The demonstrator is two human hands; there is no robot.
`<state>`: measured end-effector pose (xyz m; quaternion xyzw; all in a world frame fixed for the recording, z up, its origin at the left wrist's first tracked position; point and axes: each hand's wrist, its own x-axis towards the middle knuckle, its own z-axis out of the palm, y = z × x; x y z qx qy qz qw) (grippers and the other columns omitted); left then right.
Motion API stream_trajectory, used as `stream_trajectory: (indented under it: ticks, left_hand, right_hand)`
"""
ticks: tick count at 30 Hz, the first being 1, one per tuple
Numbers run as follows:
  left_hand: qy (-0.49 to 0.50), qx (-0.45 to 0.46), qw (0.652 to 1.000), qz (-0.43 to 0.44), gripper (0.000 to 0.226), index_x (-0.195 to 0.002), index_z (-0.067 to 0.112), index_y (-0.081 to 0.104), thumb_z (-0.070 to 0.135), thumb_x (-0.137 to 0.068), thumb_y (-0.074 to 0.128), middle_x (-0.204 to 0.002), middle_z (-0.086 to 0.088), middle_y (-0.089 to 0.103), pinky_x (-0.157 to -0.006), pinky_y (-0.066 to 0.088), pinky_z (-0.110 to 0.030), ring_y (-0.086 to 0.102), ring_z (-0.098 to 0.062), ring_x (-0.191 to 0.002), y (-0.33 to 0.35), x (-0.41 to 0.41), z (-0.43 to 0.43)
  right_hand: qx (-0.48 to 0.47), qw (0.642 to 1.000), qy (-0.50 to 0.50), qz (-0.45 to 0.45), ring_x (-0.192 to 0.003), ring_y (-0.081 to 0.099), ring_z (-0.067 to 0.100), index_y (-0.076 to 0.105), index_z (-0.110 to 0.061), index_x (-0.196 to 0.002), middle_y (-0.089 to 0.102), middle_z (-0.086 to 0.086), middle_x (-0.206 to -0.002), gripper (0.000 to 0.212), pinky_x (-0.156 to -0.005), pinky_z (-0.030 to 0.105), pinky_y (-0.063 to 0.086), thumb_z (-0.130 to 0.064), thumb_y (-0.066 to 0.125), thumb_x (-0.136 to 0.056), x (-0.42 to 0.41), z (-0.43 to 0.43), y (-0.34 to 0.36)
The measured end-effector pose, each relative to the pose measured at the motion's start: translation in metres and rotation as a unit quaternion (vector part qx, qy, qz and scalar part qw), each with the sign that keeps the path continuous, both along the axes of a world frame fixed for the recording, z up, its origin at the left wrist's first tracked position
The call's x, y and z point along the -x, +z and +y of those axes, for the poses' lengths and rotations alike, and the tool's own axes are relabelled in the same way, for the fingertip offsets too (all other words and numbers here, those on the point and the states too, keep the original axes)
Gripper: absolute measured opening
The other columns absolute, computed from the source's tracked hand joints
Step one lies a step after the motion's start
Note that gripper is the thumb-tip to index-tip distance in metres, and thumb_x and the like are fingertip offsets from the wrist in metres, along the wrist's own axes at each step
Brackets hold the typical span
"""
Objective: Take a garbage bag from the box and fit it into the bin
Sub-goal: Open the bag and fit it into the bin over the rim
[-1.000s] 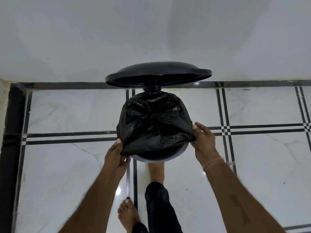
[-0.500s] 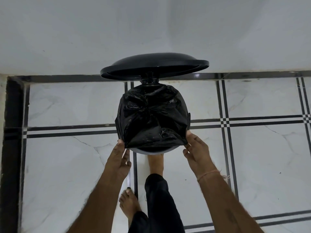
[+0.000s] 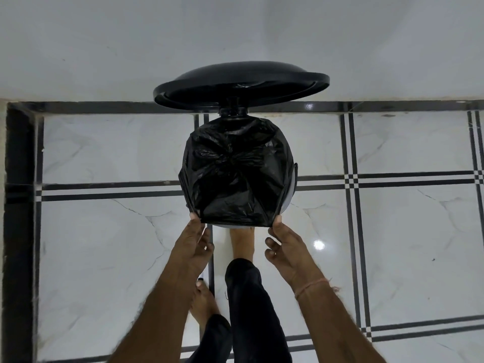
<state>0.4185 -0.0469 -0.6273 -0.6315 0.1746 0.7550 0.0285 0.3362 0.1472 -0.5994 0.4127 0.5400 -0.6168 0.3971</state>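
Note:
A black garbage bag (image 3: 235, 174) is stretched over the mouth of a round pedal bin (image 3: 290, 195), whose silver wall shows at the right and near edge. The bin's black lid (image 3: 241, 85) stands raised behind it. My left hand (image 3: 192, 243) pinches the bag's near left corner. My right hand (image 3: 284, 244) pinches the near right corner. Between them the bag's hem runs straight across the bin's near rim. My right foot (image 3: 242, 242) is under the bin's front. No bag box is in view.
A white wall (image 3: 235, 35) rises just behind the bin. The floor is glossy white marble tile (image 3: 104, 244) with black stripe borders. A dark strip (image 3: 18, 205) runs along the left edge. My left foot (image 3: 203, 302) stands on the floor below my hands.
Both hands have slid from the bin's sides toward its near edge, pulling the bag's hem down and forward over the rim. The lid stays raised.

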Motion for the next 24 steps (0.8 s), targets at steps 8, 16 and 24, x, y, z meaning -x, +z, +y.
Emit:
stream_trajectory:
  ticks: [8, 16, 24]
  left_hand:
    - [0.061, -0.046, 0.996, 0.045, 0.028, -0.091, 0.021, 0.061, 0.044, -0.103, 0.052, -0.055, 0.010, 0.051, -0.036, 0.029, -0.014, 0.046, -0.001, -0.043, -0.013, 0.005, 0.007]
    - [0.073, -0.051, 0.996, 0.031, 0.029, -0.084, 0.020, 0.055, 0.033, -0.109, 0.047, -0.046, 0.010, 0.048, -0.031, 0.025, -0.012, 0.041, -0.002, -0.033, -0.023, 0.012, 0.008]
    - [0.078, 0.028, 0.997, -0.004, 0.035, -0.090, 0.021, 0.067, 0.054, -0.098, 0.060, -0.087, 0.004, 0.065, -0.057, 0.047, -0.020, 0.060, -0.010, -0.072, -0.008, 0.025, -0.004]
  right_hand:
    - [0.100, 0.980, -0.171, 0.001, -0.061, 0.067, 0.008, 0.070, -0.011, -0.103, 0.074, 0.002, -0.086, 0.026, -0.051, 0.014, 0.051, -0.028, 0.051, -0.107, -0.011, -0.017, -0.022]
    - [0.102, 0.956, -0.273, -0.027, -0.046, 0.061, 0.003, 0.068, -0.013, -0.098, 0.076, -0.003, -0.069, 0.024, -0.041, 0.012, 0.046, -0.030, 0.053, -0.107, -0.007, -0.030, -0.043]
    - [0.005, 0.968, -0.251, 0.011, -0.072, 0.060, 0.012, 0.069, -0.010, -0.097, 0.067, 0.002, -0.089, 0.027, -0.054, 0.016, 0.055, -0.033, 0.057, -0.106, 0.023, -0.025, -0.041]
